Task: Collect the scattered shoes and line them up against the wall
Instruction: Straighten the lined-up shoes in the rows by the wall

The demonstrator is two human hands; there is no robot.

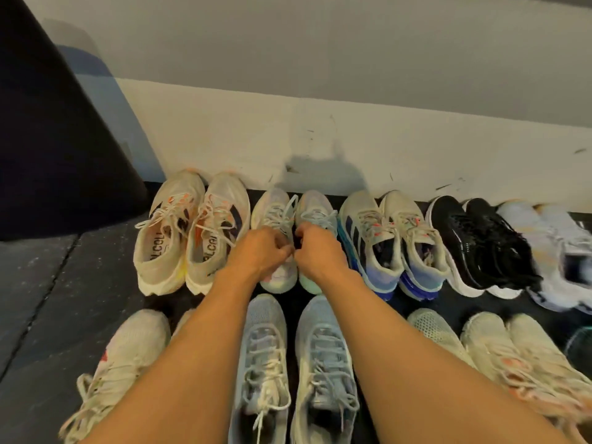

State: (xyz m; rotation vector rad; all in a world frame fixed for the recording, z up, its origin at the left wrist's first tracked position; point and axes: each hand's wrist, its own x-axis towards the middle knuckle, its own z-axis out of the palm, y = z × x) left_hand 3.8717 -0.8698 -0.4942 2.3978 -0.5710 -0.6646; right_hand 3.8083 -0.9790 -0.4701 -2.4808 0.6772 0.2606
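Dark floor mats (48, 283) run up to a pale wall (352, 139), and a row of shoes stands toe-first along its base. Both hands meet over the middle of that row. The left hand (261, 251) and the right hand (318, 251) each curl their fingers into the mouth of one shoe of the pastel pair (275, 205), so each grip is narrow and holds a shoe by the inner edge of its collar, as far as the blur allows. Beyond the grip the pair's toes lie close to the wall; whether they touch it I cannot tell. Just left of the grip sits a cream pair (192, 238), just right a blue-heeled pair (394, 245), and a black pair (480, 238) further right. Nearer the person than the grip, between the forearms, a light-blue pair (266, 347) stands in a second row. The step in hand looks like the final seating of the pastel pair. To do it well, I judge the two shoes should be nudged forward together until the toes meet the wall, kept parallel and side by side, with the heels level with the neighbours' heels. The gaps on both sides are tight, so the push should go straight, not swing, lest a knuckle knock the cream pair or snag loose laces. Letting go should be a plain lift upward.
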